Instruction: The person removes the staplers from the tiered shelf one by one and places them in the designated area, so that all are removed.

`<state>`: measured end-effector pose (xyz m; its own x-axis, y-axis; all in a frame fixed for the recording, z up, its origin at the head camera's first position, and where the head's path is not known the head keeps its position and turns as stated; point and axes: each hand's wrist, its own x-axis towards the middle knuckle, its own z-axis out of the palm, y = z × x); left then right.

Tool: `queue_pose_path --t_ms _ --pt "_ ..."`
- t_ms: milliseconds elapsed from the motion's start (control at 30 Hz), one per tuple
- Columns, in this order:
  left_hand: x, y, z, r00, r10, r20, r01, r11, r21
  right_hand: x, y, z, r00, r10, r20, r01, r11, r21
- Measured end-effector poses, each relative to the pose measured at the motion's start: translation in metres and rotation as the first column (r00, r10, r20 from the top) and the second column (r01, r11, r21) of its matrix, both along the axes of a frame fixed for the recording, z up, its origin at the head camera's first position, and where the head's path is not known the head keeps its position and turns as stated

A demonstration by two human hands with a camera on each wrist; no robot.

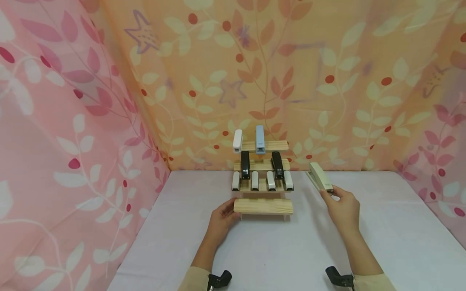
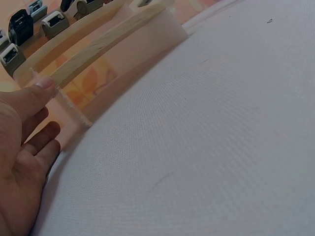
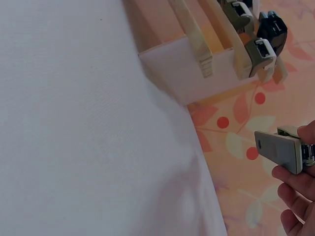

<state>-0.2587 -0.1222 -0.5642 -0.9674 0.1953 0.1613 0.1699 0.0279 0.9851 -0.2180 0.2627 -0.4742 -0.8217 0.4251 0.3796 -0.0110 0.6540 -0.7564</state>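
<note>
A stepped wooden rack (image 1: 263, 206) with clear side panels holds staplers on its upper shelves. At the left end of its lowest shelf, my left hand (image 1: 220, 220) grips the edge; the left wrist view shows the thumb (image 2: 45, 83) against the board's end and the other fingers beside the side panel. To the right of the rack, my right hand (image 1: 343, 208) pinches a cream stapler (image 1: 320, 177) by its near end, held up and pointing away. The right wrist view shows the underside of this stapler (image 3: 280, 150) between thumb and fingers.
On the top shelf stand a white stapler (image 1: 238, 140) and a light blue stapler (image 1: 260, 139). Below them are two black staplers (image 1: 245, 165), then a row of several small whitish staplers (image 1: 255, 180). A white cloth (image 1: 174, 242) covers the table; patterned curtains (image 1: 204, 81) hang behind.
</note>
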Motion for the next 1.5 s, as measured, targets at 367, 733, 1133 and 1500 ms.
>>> queue_pose_path --t_ms 367,733,1133,1500 --pt "0.003 -0.001 0.001 1.0 -0.003 0.009 0.003 1.0 0.008 -0.005 0.004 -0.022 0.994 -0.005 0.105 0.008 1.0 -0.024" --pt "0.003 0.0 0.004 1.0 -0.012 0.013 0.012 1.0 0.023 -0.009 0.006 -0.036 0.99 -0.008 0.144 0.013 0.999 -0.035" --pt "0.001 0.0 0.003 1.0 -0.012 0.003 0.012 1.0 0.024 -0.012 0.007 -0.046 0.983 0.011 0.182 -0.005 1.0 -0.03" --pt "-0.001 0.001 0.001 1.0 -0.008 0.001 0.008 0.999 0.032 -0.013 0.007 -0.053 0.981 -0.002 0.193 -0.005 0.999 0.039"
